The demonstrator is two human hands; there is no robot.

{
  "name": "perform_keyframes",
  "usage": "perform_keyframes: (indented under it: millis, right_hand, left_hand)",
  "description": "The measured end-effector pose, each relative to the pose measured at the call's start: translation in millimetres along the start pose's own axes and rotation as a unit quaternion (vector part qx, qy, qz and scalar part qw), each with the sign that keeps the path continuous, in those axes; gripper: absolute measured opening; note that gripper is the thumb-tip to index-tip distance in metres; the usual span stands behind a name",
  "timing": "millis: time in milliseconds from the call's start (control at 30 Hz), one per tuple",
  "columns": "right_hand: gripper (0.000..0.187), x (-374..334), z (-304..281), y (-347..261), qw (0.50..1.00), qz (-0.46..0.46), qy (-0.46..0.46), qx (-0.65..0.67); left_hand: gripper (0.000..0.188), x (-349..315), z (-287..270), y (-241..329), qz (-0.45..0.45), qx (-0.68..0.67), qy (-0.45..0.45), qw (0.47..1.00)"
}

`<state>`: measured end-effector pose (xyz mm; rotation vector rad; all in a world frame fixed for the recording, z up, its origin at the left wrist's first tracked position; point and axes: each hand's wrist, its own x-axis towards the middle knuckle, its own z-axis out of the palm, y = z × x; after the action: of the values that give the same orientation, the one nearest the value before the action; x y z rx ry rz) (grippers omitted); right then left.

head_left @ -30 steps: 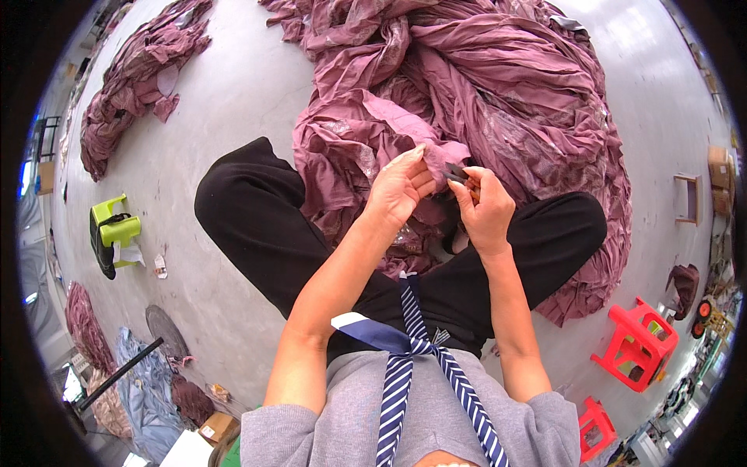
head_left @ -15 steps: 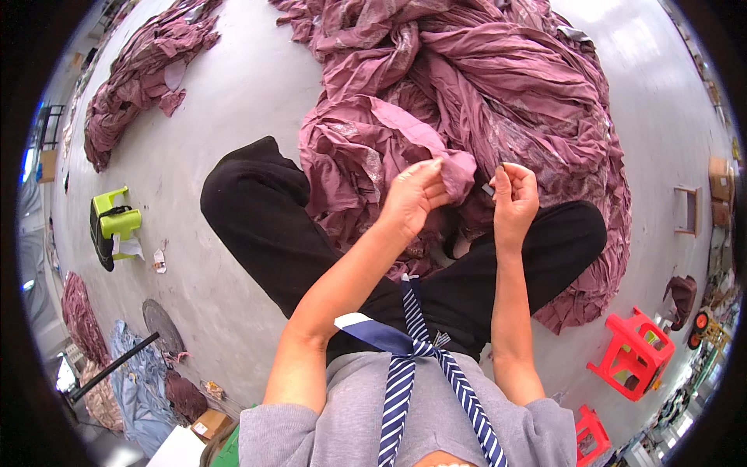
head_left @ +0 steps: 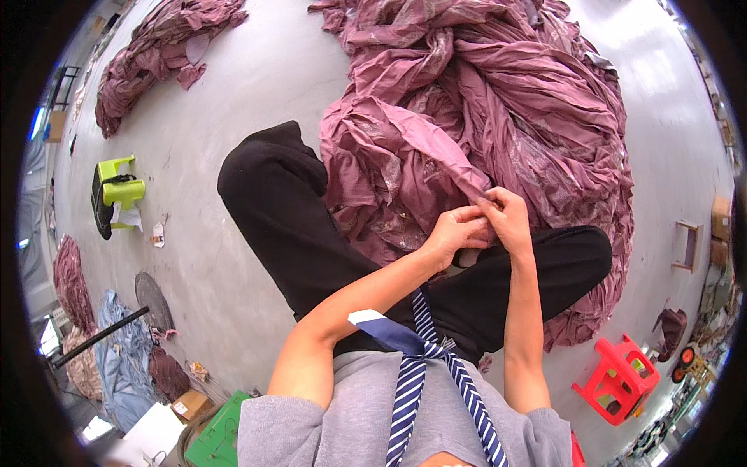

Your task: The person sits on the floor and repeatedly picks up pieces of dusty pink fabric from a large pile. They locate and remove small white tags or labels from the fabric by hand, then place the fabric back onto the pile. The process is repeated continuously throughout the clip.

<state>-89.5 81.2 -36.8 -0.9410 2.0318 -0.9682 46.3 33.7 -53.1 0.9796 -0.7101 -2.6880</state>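
A large heap of mauve cloth with shiny patterned patches lies in front of me and over part of my lap. One edge of the cloth runs up to my hands. My left hand pinches this edge from the left, fingers pressed together. Right beside it, my right hand is closed on the same edge, thumb and fingers meeting. The two hands touch or nearly touch. Anything small between the fingertips is too hidden to make out.
My bent legs in black trousers frame the cloth. A green stool stands on the grey floor at left, a red stool at right. Another mauve cloth pile lies far left; blue cloth lies near left.
My hands have come together at the cloth edge; they were apart before, the right one holding something small. The left hand moved right and nearer to me, drawing the edge along.
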Motion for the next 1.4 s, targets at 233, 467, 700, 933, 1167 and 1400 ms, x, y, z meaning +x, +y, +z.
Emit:
perform_keyframes:
  millis: [233, 467, 700, 933, 1167, 1400]
  right_hand:
    - [0.006, 7.4, -41.9, 14.0, 0.940, 0.044, 0.160, 0.299]
    - [0.010, 48.1, -88.8, 13.1, 0.944, 0.077, 0.210, 0.245]
    - [0.014, 83.3, -116.8, 51.7, 0.931, 0.098, 0.174, 0.306]
    - [0.008, 114.1, -157.1, 120.0, 0.816, 0.202, 0.299, 0.452]
    - [0.024, 102.3, -162.3, 157.6, 0.871, -0.049, 0.489, -0.030]
    - [0.014, 52.3, 4.3, 8.2, 0.956, -0.229, 0.143, -0.113]
  left_hand:
    - [0.021, 14.8, -61.9, 4.4, 0.127, 0.111, 0.201, 0.965]
    - [0.025, 47.1, -133.9, 24.7, 0.327, 0.104, 0.414, 0.843]
    - [0.034, 49.5, -138.2, 25.5, 0.324, 0.187, 0.484, 0.791]
    - [0.049, 42.0, -126.3, 6.9, 0.224, 0.082, 0.511, 0.825]
    - [0.048, 63.3, -136.3, 8.6, 0.202, -0.004, 0.416, 0.887]
    - [0.028, 50.5, -146.3, 7.7, 0.269, -0.019, 0.396, 0.878]
